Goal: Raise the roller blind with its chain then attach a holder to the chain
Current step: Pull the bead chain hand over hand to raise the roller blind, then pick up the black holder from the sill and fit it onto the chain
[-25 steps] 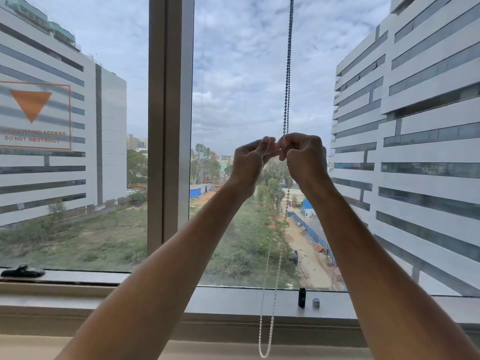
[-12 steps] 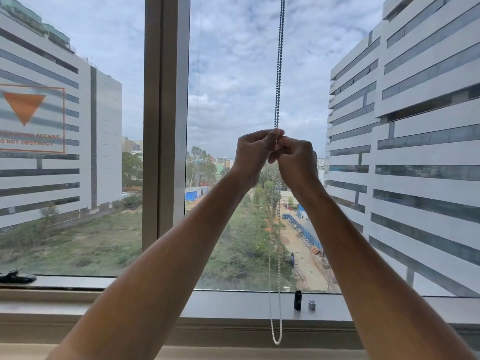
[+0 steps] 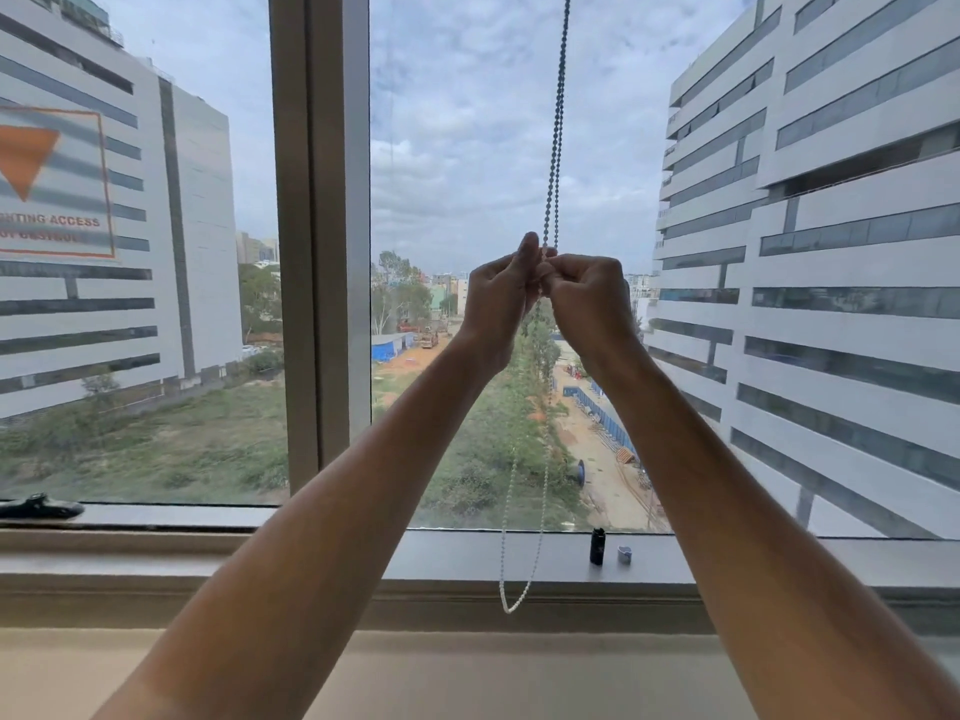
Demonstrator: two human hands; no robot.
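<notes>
Head view: my left hand (image 3: 501, 298) and right hand (image 3: 587, 293) pinch the chain (image 3: 557, 122) together before the window; holder hidden. I should keep both strands straight and press evenly.

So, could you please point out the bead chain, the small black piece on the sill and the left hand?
bead chain (image 3: 557, 116): head view, strand above the hands.
small black piece (image 3: 597, 546): head view, its body.
left hand (image 3: 498, 298): head view, its back.

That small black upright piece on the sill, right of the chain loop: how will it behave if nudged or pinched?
The small black piece stands tall and narrow on the sill, so a sideways nudge would probably tip it. It looks light enough to skid. It seems rigid, so a pinch should hold; surface grip can't be judged.
</notes>
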